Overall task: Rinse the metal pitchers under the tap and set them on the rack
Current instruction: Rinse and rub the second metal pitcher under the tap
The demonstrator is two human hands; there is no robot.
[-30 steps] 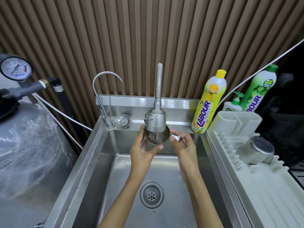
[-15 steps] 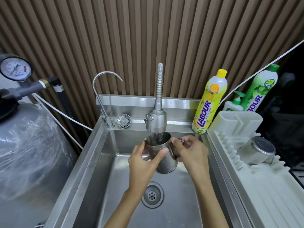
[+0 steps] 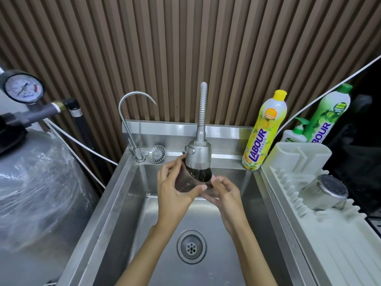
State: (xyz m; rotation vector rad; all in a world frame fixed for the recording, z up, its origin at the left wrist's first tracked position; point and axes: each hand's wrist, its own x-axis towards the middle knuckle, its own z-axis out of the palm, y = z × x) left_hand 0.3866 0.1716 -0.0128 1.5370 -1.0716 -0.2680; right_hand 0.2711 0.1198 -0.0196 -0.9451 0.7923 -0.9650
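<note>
Left hand wraps pitcher; right hand pinches its other side. Tap head just above grip. Second pitcher upturned on rack, well right.

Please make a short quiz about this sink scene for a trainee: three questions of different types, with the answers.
1. True or false: the left hand and the right hand both hold the held pitcher below the spray tap.
2. How many pitchers rest on the rack? A none, B one, C three.
3. Fill in: the soap bottle nearest the sink has a ___ cap.
Key: 1 true; 2 B, the racked pitcher; 3 yellow.
</note>
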